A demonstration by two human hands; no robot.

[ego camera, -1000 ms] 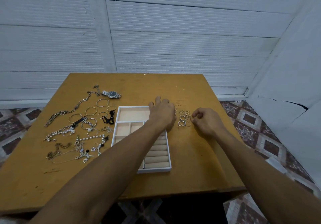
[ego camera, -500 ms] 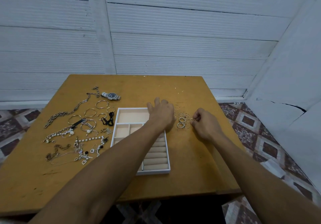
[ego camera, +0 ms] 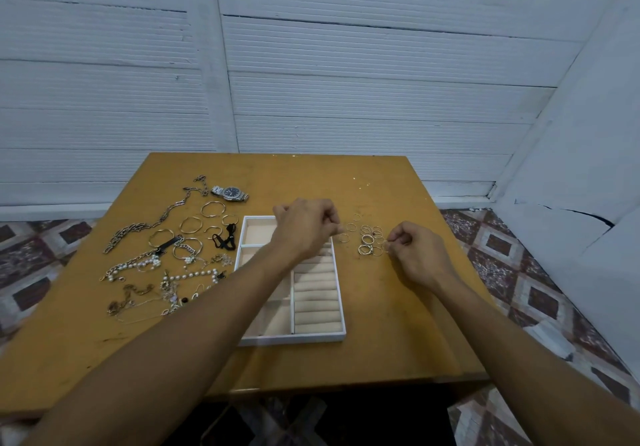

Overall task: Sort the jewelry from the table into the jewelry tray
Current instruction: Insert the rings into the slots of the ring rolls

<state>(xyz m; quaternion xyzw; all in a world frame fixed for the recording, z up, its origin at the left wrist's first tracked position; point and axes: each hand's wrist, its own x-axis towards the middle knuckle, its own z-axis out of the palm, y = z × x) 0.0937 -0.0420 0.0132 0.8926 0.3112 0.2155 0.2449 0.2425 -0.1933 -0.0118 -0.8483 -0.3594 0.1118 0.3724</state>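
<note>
- Our right hand (ego camera: 414,255) pinches one of the rings (ego camera: 369,239) on the table (ego camera: 381,324), beside the jewelry tray (ego camera: 292,337).
- Our left hand (ego camera: 304,227) is curled; what it holds, we cannot tell.
- Next, we think: seat the ring between the rolls (ego camera: 315,303).

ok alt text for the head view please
Two bare hands, left hand and right hand, curl their fingers at a cluster of small rings on a wooden table, right of a white jewelry tray. Left of it lie chains, bangles, pearls and a watch.
</note>
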